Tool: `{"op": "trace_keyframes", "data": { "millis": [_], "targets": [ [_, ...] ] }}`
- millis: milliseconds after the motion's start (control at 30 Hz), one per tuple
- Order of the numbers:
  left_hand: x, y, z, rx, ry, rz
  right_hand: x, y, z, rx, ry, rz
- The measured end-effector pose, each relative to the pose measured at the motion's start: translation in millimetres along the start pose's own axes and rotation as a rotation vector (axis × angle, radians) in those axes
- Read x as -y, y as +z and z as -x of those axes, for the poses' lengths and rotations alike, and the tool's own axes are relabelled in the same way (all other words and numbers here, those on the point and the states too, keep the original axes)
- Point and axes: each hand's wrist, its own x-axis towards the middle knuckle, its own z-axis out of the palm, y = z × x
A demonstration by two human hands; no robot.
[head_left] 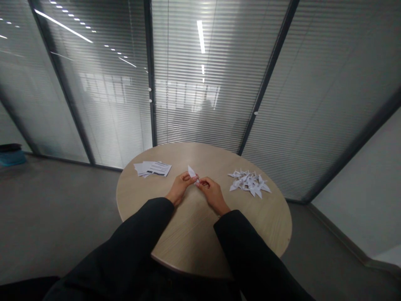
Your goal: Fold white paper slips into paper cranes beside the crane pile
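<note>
A small folded white paper (191, 172) with a pointed tip stands up between my hands, above the middle of the round table. My left hand (181, 186) pinches it from the left with thumb and fingers. From the right, the fingertips of my right hand (212, 193) close on its lower end. Part of the paper is hidden behind my fingers. To the right lies a heap of folded white paper cranes (249, 182). Over on the left rests a loose stack of white paper sheets (152, 168), the top one printed.
The round wooden table (200, 244) has its edge close to my body. Behind it stands a glass partition (200, 125) with blinds and dark frames. A blue container (12, 156) with a dark top is on the floor at the far left.
</note>
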Motion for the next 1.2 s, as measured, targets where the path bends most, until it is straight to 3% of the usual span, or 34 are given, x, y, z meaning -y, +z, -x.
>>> {"op": "trace_keyframes", "data": {
  "millis": [433, 600, 733, 1033, 1200],
  "targets": [
    [0.2, 4.6, -0.8, -0.099, 0.090, -0.077, -2.9, 4.6, -0.1, 0.026, 0.036, -0.011],
    [-0.1, 3.3, 0.1, -0.062, 0.058, -0.054, -2.0, 2.8, 0.5, 0.021, 0.020, -0.023],
    [-0.8, 2.1, 0.3, -0.042, 0.048, -0.056, -2.6, 0.6, -1.3, 0.052, 0.055, -0.098],
    [1.8, 0.1, -1.9, -0.140, 0.054, -0.064, -0.2, -0.7, -1.0, 0.156, 0.178, -0.379],
    [0.4, 1.5, -1.0, -0.141, 0.042, -0.063, 3.5, -1.3, 0.7, 0.164, 0.215, -0.403]
  ]
}}
